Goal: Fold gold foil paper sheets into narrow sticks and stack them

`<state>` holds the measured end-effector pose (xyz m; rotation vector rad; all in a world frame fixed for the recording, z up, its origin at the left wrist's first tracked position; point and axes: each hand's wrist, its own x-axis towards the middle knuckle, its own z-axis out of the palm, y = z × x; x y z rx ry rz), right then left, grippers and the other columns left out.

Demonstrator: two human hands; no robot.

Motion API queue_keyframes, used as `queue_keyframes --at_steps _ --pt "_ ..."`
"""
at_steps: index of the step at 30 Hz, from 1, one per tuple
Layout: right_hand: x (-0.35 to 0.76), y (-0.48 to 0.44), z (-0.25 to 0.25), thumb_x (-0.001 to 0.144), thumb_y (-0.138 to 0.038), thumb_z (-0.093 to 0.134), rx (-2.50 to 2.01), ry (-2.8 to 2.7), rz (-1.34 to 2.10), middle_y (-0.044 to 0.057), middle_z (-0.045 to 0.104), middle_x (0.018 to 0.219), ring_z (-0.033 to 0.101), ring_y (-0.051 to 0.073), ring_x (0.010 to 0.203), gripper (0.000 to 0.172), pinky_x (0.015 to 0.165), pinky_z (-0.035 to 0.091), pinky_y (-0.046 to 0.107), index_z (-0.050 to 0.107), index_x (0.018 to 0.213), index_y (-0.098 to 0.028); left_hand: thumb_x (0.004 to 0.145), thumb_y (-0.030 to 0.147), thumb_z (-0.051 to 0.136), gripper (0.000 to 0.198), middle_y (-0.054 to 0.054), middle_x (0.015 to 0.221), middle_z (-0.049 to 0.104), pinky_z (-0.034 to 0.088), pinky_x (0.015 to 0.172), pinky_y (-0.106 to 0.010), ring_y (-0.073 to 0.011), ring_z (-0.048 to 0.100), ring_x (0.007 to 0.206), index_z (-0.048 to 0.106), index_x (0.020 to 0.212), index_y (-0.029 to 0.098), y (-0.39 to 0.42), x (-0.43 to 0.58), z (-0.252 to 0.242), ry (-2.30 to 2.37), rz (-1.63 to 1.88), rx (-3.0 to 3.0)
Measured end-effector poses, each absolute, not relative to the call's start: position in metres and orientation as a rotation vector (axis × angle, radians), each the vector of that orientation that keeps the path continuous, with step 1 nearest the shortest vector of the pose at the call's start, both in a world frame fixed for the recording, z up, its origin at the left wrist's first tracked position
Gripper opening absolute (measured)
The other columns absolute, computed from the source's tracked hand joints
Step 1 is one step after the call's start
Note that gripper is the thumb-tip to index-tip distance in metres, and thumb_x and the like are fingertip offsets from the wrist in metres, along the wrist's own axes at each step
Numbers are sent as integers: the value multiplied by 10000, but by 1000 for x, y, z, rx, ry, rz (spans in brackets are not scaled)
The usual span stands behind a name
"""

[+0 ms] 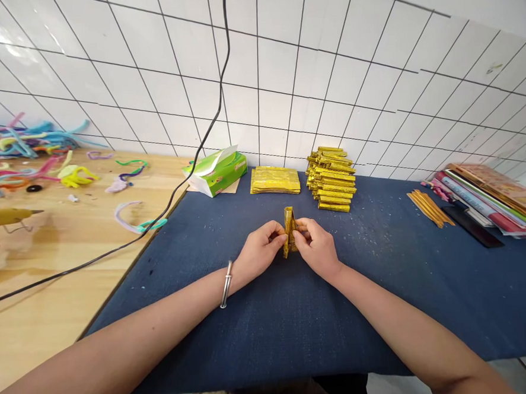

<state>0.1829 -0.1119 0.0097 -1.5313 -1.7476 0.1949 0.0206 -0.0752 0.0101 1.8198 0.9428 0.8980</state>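
Between my two hands, over the middle of the blue cloth, a folded piece of gold paper (289, 225) stands on end. My left hand (265, 247) pinches its left side with thumb and fingertips. On the opposite side, my right hand (316, 247) is closed on the paper, thumb toward me. Beyond the hands lies a flat stack of gold paper sheets (274, 180). Right of that stack is a pile of narrow folded gold paper strips (333, 178).
A green tissue box (219, 171) stands at the back left, with a black cable (174, 196) passing in front. Colourful pipe cleaners (24, 152) and a yellow glue gun (6, 220) lie on the wooden table. At right are orange-brown sticks (428, 207) and stacked books (495, 197).
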Motion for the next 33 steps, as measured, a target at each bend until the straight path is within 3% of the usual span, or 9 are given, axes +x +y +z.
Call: queue_keyframes --at_steps 10,33 --pt "180 -116 13 844 -251 470 -1473 -1713 279 28 658 908 623 157 786 185 735 490 274 574 995 -220 835 250 469 112 32 702 475 378 625 -204 -97 438 666 483 759 170 -71 22 7 886 884 1806" --pt "179 -115 9 845 -234 492 -1337 -1674 353 33 647 912 624 145 795 187 761 510 278 568 1014 -211 802 222 478 90 39 677 496 360 605 -204 -98 452 648 490 728 172 -65 19 12 969 836 1916"
